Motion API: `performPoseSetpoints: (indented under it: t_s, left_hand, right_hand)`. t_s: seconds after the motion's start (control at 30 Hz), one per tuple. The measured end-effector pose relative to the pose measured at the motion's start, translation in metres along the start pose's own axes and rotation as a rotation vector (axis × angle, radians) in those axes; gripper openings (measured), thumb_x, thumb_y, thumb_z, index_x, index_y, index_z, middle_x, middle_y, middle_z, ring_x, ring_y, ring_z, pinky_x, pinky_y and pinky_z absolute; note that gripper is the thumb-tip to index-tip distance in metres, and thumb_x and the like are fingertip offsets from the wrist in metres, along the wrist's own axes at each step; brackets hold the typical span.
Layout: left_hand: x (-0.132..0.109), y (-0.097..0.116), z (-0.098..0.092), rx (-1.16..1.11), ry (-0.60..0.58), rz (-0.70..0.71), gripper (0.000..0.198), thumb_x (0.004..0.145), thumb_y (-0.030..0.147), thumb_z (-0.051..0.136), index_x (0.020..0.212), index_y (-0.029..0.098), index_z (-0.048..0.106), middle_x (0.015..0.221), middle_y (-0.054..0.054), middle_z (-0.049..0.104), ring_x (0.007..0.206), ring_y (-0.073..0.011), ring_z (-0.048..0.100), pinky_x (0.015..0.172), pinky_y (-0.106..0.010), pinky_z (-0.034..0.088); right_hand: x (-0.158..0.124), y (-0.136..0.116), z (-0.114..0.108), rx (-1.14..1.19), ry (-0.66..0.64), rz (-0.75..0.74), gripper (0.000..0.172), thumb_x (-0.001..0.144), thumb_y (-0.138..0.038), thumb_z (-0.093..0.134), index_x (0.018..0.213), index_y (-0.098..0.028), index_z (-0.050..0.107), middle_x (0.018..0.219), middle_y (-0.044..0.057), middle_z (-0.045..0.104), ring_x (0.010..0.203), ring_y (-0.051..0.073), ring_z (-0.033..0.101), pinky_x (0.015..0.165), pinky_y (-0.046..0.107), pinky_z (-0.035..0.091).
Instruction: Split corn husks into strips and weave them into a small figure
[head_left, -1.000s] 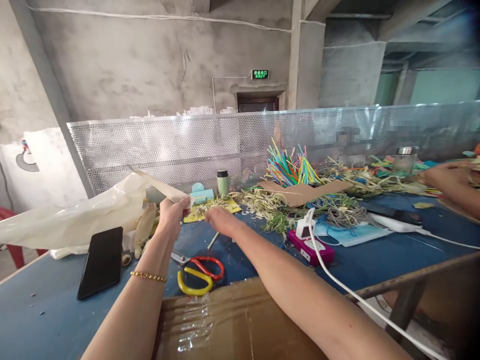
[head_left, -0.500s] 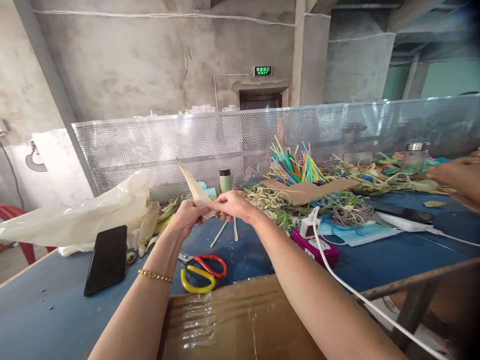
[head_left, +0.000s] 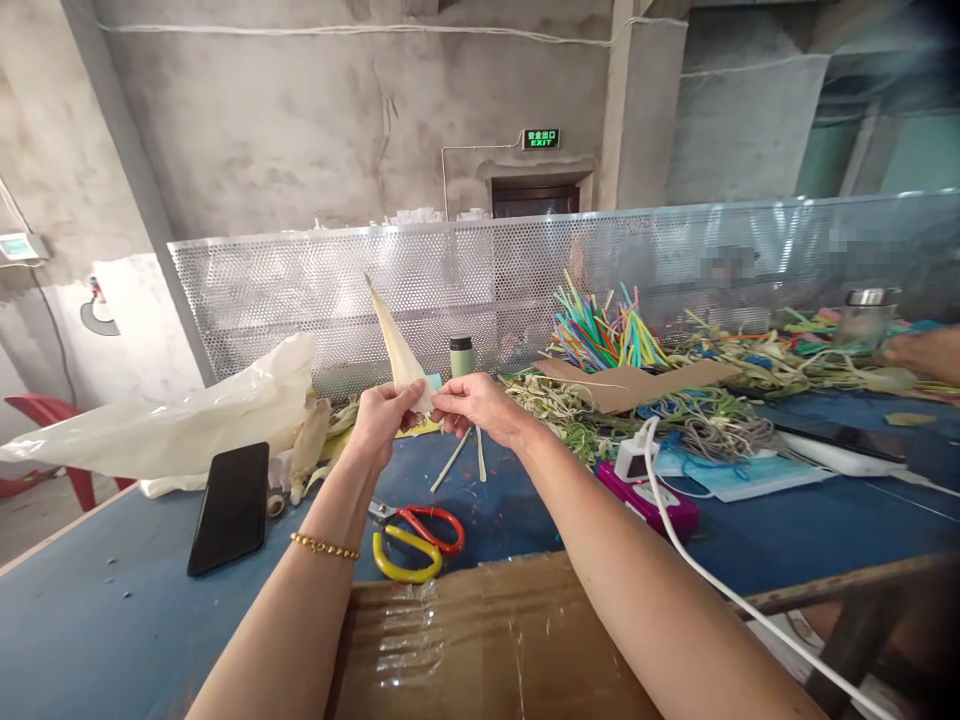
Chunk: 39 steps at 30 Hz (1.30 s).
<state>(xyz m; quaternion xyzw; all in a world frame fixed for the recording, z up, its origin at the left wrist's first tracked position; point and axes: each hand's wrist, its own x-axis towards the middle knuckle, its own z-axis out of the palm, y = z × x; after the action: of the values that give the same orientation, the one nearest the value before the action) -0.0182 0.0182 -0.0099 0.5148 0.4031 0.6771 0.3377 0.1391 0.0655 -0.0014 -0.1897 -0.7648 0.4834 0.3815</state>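
Observation:
A pale cream, pointed leaf-like piece stands upright between my two hands, its tip angled up and to the left. My left hand pinches its lower edge between thumb and fingers. On the other side, my right hand pinches the bottom corner, with the fingertips of both hands close together. Two thin pale strips lie on the blue table just under my right hand. Scissors with one red and one yellow handle rest below my hands.
A cardboard box is close in front of me. Left lie a black phone and a cream plastic sheet. Behind are a green bottle, colourful sticks and dried plant strands. A purple box trails a white cable; a co-worker's hand shows right.
The leaf-like piece has turned more upright and shows a broader face. Both hands still pinch it. The whole view has shifted slightly, so things appear farther right.

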Motion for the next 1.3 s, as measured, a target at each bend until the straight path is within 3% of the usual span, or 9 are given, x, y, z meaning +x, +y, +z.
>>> performPoseSetpoints:
  t_s: [0.23,0.5,0.77,1.03,1.3]
  left_hand:
    - [-0.003,0.002,-0.001,0.019,-0.138,-0.052,0.028,0.064,0.035,0.078,0.067,0.010,0.064,0.058,-0.004,0.060,0.044,-0.0062,0.044,0.043,-0.022,0.027]
    - [-0.002,0.004,0.000,0.077,-0.070,-0.020,0.022,0.062,0.025,0.075,0.056,0.013,0.057,0.046,0.001,0.050,0.040,-0.0067,0.042,0.042,-0.023,0.027]
    - [-0.005,0.005,-0.001,0.115,-0.145,-0.062,0.020,0.064,0.024,0.070,0.057,0.014,0.054,0.049,0.001,0.047,0.041,-0.0071,0.042,0.042,-0.023,0.027]
    - [-0.003,0.009,-0.004,-0.042,-0.191,-0.376,0.015,0.064,0.017,0.065,0.056,0.013,0.053,0.050,0.000,0.047,0.039,-0.0063,0.039,0.040,-0.023,0.025]
    - [-0.002,0.005,-0.010,-0.084,-0.217,-0.342,0.017,0.064,0.018,0.076,0.061,0.009,0.063,0.057,-0.005,0.055,0.049,-0.0082,0.048,0.046,-0.022,0.036]
  right_hand:
    - [0.001,0.000,0.003,0.026,0.091,-0.033,0.021,0.081,-0.029,0.067,0.072,-0.011,0.062,0.065,0.004,0.064,0.048,0.007,0.056,0.040,0.016,0.044]
    - [0.003,0.006,0.001,-0.089,0.054,-0.042,0.017,0.080,-0.026,0.066,0.073,-0.012,0.061,0.071,0.005,0.066,0.050,0.008,0.058,0.037,0.016,0.043]
    - [0.004,0.007,0.003,-0.167,0.079,-0.043,0.015,0.079,-0.022,0.066,0.070,-0.014,0.057,0.052,-0.002,0.057,0.043,0.007,0.055,0.035,0.015,0.041]
    - [0.000,0.003,0.005,-0.114,-0.064,0.009,0.020,0.081,-0.019,0.061,0.063,-0.014,0.055,0.047,-0.001,0.058,0.039,0.008,0.053,0.037,0.017,0.044]
    - [-0.001,0.001,0.006,-0.071,0.014,0.065,0.023,0.081,-0.021,0.064,0.061,-0.013,0.055,0.045,-0.001,0.058,0.037,0.008,0.051,0.037,0.018,0.044]
